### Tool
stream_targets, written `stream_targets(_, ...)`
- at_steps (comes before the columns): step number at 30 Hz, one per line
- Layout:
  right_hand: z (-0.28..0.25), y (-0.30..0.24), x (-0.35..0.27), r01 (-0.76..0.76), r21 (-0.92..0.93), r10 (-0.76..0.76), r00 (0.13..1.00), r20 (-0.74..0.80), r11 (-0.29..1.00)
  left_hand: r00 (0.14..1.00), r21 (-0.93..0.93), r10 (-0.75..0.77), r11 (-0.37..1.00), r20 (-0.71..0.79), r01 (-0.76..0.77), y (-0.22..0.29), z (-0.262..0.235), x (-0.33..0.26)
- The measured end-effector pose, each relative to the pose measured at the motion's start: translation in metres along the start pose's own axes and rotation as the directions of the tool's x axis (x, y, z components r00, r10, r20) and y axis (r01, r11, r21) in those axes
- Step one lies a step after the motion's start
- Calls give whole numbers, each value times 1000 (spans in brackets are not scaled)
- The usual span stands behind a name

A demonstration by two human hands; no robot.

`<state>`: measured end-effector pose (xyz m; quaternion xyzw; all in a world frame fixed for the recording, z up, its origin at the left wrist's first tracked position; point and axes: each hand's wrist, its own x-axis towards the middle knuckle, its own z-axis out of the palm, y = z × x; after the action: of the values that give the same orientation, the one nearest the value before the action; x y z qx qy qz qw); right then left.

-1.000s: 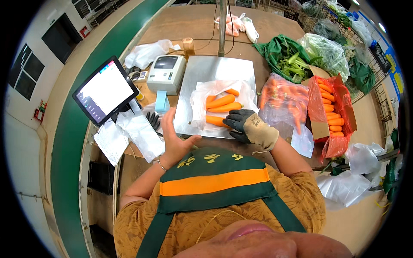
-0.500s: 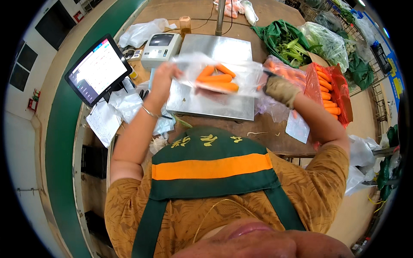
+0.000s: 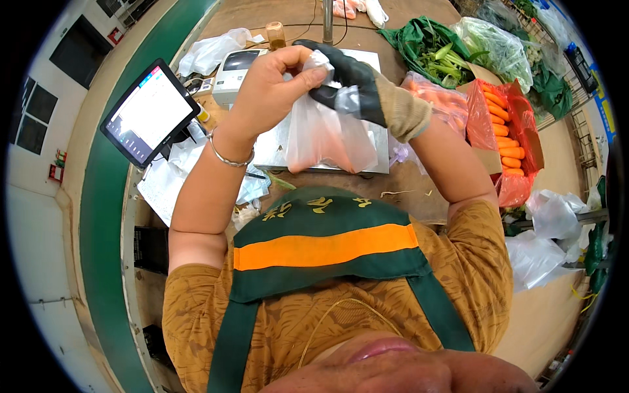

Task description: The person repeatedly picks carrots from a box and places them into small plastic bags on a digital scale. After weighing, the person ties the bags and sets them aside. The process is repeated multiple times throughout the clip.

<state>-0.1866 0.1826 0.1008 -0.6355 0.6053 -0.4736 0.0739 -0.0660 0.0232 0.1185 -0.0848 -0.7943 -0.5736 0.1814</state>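
Observation:
A translucent plastic bag (image 3: 331, 141) with carrots showing through hangs over the steel plate of a scale (image 3: 267, 149). My bare left hand (image 3: 276, 85) pinches the gathered top of the bag between thumb and fingers. Gloved in black and tan, my right hand (image 3: 377, 98) is closed around the same bunched top, right beside the left. Its fingertips are partly hidden behind the plastic. Whether the bag's bottom rests on the plate, I cannot tell.
At the left stand a tablet-like screen (image 3: 151, 111) and a pale scale console or printer (image 3: 230, 75). On the right are a red-lined box of carrots (image 3: 511, 134), a bag of more carrots (image 3: 438, 98) and green vegetables (image 3: 442, 62). A metal pole (image 3: 327, 23) rises behind the plate.
Half a second ago the bag was stretched sideways between my separated hands, its carrots lying crosswise. Now my hands are together at its gathered top, and the bag hangs down with the carrots inside.

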Motion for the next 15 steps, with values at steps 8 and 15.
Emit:
stream_targets(8, -6, -81, 8, 208, 354, -260, 960, 105, 912, 994, -860, -94, 502, 52, 92, -56, 67, -31)
stream_targets(15, -65, -2, -31, -65, 469, 215, 938, -273, 881, 777, -667, -417, 409, 471, 623, -67, 59, -68)
